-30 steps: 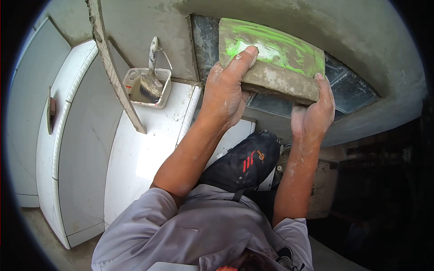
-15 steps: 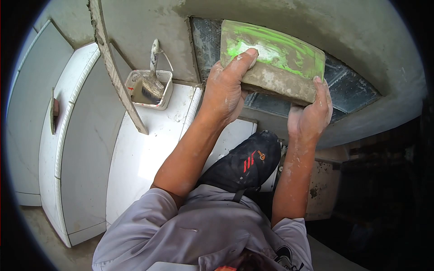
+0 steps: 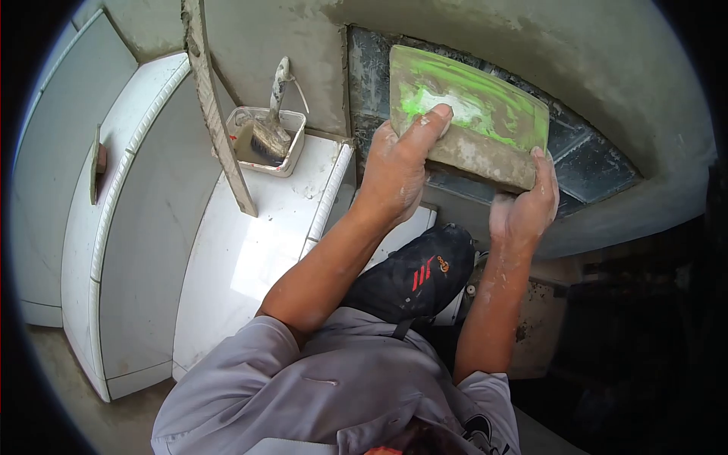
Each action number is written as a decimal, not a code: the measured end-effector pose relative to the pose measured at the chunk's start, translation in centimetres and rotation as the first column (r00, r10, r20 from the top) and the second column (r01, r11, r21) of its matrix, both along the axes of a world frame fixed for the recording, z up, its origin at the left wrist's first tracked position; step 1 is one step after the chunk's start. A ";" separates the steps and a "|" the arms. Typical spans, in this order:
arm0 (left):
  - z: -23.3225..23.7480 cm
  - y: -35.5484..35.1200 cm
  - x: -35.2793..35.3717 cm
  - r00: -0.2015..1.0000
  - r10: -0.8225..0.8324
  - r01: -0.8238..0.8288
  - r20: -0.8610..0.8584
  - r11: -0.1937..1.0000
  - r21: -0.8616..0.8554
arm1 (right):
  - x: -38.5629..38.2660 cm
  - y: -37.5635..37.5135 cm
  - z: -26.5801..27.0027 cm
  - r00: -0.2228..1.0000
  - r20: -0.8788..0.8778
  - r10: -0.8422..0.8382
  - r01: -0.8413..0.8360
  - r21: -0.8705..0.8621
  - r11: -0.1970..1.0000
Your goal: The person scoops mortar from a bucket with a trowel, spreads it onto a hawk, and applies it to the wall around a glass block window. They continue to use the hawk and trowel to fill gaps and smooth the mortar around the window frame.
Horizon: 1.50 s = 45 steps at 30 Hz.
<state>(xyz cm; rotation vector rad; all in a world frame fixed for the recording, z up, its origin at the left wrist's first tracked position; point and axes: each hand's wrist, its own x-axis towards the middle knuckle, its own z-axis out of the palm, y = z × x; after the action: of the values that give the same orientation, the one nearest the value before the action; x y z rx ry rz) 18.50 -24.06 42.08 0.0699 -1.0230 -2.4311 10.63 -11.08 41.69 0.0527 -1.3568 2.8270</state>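
A rectangular green block [image 3: 485,98], smeared with grey mortar and with a white patch on its face, is held up between both hands. My left hand [image 3: 402,163] grips its left lower corner, thumb lying on the green face and the other fingers hidden behind. At the right lower corner my right hand [image 3: 528,197] holds the edge, with fingertips over the side. The block's lower side is thick and mortar-coloured. Behind it is a dark panel of glass squares [image 3: 599,168] set into the grey plastered wall.
A white tub [image 3: 287,164] of murky water holds a paint brush [image 3: 273,125] on the white tiled step [image 3: 284,205]. A wooden batten [image 3: 216,114] leans beside it. Further left, a flat piece [image 3: 95,167] with a brownish handle rests on another tiled step.
The block now appears slightly lower and further right, tipped a little differently, still in both hands. The view has shifted, so the tub and batten appear further right.
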 end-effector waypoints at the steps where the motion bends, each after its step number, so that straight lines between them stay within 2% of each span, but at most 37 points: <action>1: 0.2 -0.8 0.4 1.000 0.022 -0.022 0.021 1.000 -0.001 | 0.1 -0.4 -0.2 0.993 -0.062 0.097 -0.097 -0.007 0.995; 5: 1.1 -2.9 1.3 0.995 0.066 -0.065 0.068 0.998 -0.008 | 0.6 -2.6 0.2 0.979 -0.097 0.180 -0.184 -0.034 0.982; 14: 0.9 -4.2 1.3 0.997 0.069 -0.069 0.020 0.998 -0.008 | 1.0 -3.6 0.4 0.972 -0.128 0.199 -0.204 -0.024 0.979; 25: 0.9 -5.0 1.3 0.996 0.078 -0.078 0.041 0.997 -0.001 | 1.4 -4.2 0.8 0.966 -0.157 0.207 -0.212 -0.019 0.977; 38: 1.2 -5.7 1.0 0.999 0.032 -0.032 0.025 0.999 -0.006 | 1.4 -4.5 0.7 0.979 -0.149 0.136 -0.136 0.011 0.991; 40: 1.2 -4.8 0.7 1.000 0.011 -0.011 0.025 1.000 0.002 | 1.1 -4.1 0.5 0.990 -0.116 0.085 -0.084 0.010 0.996; 45: 0.1 -2.9 -0.3 1.000 0.030 -0.030 -0.003 0.999 -0.015 | 0.6 -2.1 0.1 0.988 -0.118 0.104 -0.102 0.023 0.995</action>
<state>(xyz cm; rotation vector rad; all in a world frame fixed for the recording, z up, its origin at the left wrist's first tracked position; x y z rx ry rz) 18.20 -27.00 42.22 0.0765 -1.0315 -2.3955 11.25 -13.15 41.82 0.2951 -1.3912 2.8419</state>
